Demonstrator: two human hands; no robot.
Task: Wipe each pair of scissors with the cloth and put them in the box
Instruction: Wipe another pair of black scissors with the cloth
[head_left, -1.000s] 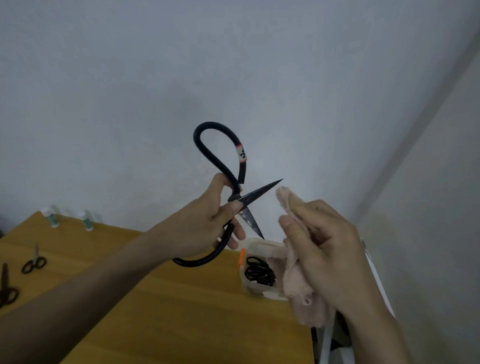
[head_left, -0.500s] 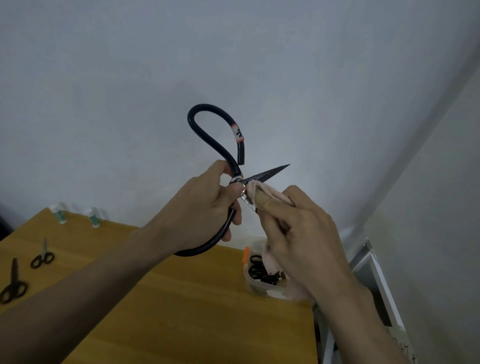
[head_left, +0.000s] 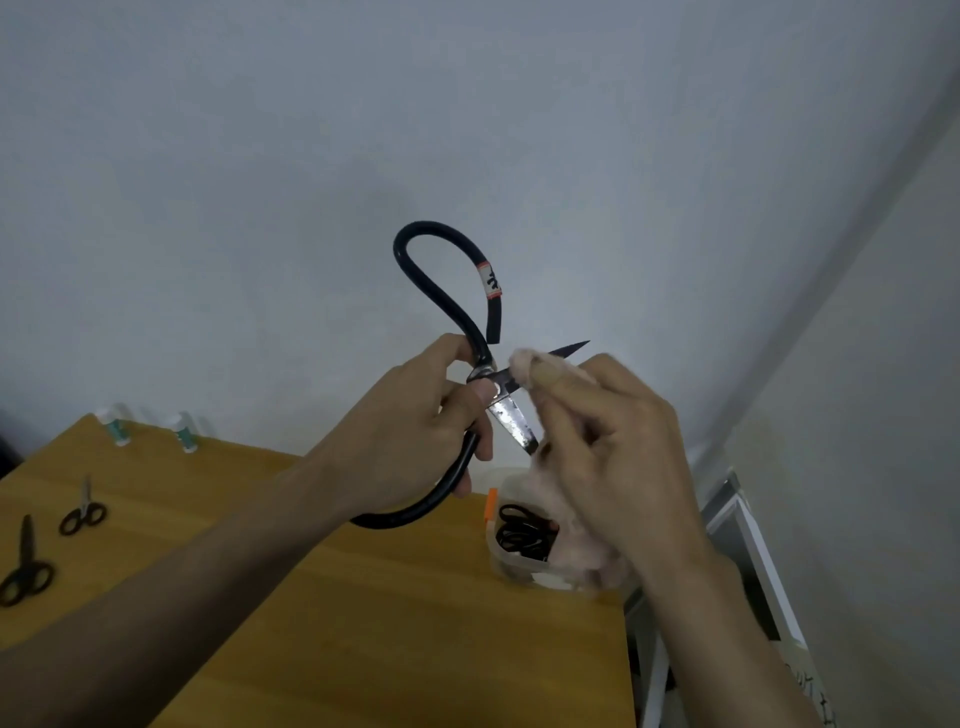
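Scissors (head_left: 470, 332) with big black loop handles are held up in front of the pale wall (head_left: 467, 130), above the wooden table (head_left: 363, 623), with their blades parted into a V. One blade points up and to the right, its dark tip showing past the cloth; the other, shiny and speckled, slants down and to the right. The upper handle loop rises above the hands and carries a red and white label band near its free end, while the lower loop curves down and left under the left hand (head_left: 415, 436). That hand grips the scissors at the pivot, thumb pressed on the joint and the other fingers curled round the lower handle. The right hand (head_left: 618, 452) holds a pale pink cloth (head_left: 524, 366) bunched over its fingertips; thumb and forefinger pinch the cloth onto the upper blade just beside the pivot, and the rest of the cloth hangs down behind the palm toward the box. Its remaining fingers are bent and loosely spread. The clear plastic box (head_left: 511, 564) stands on the table near its right edge, below the hands, with an orange clip on its left rim and several black-handled scissors lying inside. Far to the left on the table lie two more pairs of scissors, a small one (head_left: 83, 514) and a larger one (head_left: 23, 566), well apart from the box. Two small white bottles (head_left: 117, 423) with green labels stand at the table's far edge against the wall.
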